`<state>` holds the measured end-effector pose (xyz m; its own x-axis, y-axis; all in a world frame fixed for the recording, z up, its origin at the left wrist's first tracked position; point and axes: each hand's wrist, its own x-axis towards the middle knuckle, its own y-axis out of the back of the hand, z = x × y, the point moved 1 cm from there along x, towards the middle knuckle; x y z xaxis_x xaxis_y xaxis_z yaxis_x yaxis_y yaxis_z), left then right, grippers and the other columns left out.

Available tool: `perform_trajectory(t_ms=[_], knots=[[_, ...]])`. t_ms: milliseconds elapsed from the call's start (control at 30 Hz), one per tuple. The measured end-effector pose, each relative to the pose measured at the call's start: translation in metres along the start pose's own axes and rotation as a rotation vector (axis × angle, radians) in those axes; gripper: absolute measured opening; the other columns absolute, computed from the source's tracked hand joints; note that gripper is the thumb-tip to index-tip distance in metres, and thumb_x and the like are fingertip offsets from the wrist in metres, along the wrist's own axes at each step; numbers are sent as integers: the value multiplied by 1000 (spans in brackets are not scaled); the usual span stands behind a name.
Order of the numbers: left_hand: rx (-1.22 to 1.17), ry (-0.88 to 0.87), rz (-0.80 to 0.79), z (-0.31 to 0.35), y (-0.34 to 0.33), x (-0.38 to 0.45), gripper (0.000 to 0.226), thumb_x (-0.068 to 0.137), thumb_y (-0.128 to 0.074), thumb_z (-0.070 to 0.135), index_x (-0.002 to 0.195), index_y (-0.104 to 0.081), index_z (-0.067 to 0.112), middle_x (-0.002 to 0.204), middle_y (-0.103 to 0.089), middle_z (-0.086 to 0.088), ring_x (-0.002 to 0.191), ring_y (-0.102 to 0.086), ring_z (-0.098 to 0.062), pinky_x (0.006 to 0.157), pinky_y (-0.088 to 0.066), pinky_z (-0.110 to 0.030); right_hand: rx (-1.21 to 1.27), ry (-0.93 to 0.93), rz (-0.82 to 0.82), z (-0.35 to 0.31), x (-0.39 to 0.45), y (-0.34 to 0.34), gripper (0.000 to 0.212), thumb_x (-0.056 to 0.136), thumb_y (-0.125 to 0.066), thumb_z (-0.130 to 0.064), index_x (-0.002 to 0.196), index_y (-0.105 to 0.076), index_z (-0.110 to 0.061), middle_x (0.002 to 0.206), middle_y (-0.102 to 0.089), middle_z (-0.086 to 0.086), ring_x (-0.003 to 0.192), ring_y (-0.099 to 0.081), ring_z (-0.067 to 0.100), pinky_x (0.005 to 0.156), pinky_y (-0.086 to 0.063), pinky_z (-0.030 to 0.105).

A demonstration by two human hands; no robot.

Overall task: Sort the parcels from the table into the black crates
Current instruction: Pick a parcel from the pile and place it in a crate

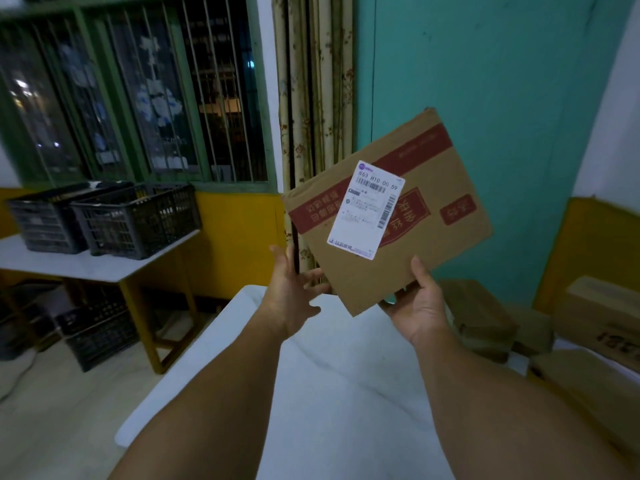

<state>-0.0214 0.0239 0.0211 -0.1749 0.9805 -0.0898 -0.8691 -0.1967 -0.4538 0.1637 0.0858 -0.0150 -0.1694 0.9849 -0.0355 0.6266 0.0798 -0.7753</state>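
Holding parcel (388,209): right hand (420,310) pinching corner, left hand (294,292) fingers spread; crates' (135,220) contents unclear.

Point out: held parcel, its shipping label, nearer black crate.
held parcel (433,244): head view, bare brown cardboard face.
shipping label (363,216): head view, middle of the white sticker.
nearer black crate (138,223): head view, its front lattice wall.

One head-worn, wide-angle view looks forward and slightly down from the person's eye level, along both forearms over a white table (329,393), close up, facing a window (131,88) and green wall (485,81).
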Motion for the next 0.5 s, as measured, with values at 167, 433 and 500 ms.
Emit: perform_trajectory(t_ms=[167,433,500], knots=[[-262,47,46,26,2,14,97,70,-39,91,130,-57,18,128,-60,-15,120,-56,-38,100,-35,-71,-1,-6,-4,-5,0,7,94,52,-89,-52,135,-58,-23,133,-64,5,123,-57,29,90,-52,48],[49,-136,138,15,17,16,50,89,-62,6,132,-49,26,120,-63,-8,107,-60,-24,87,-52,-43,-91,-18,60,-11,12,10,72,69,-70,-58,130,-62,-20,121,-71,6,118,-63,30,103,-46,52],[228,-113,151,12,23,13,41,89,-69,30,126,-54,19,114,-67,-7,110,-60,-22,87,-50,-36,-138,2,99,-16,16,12,69,69,-75,-54,130,-62,-22,118,-72,7,112,-67,32,96,-50,57]])
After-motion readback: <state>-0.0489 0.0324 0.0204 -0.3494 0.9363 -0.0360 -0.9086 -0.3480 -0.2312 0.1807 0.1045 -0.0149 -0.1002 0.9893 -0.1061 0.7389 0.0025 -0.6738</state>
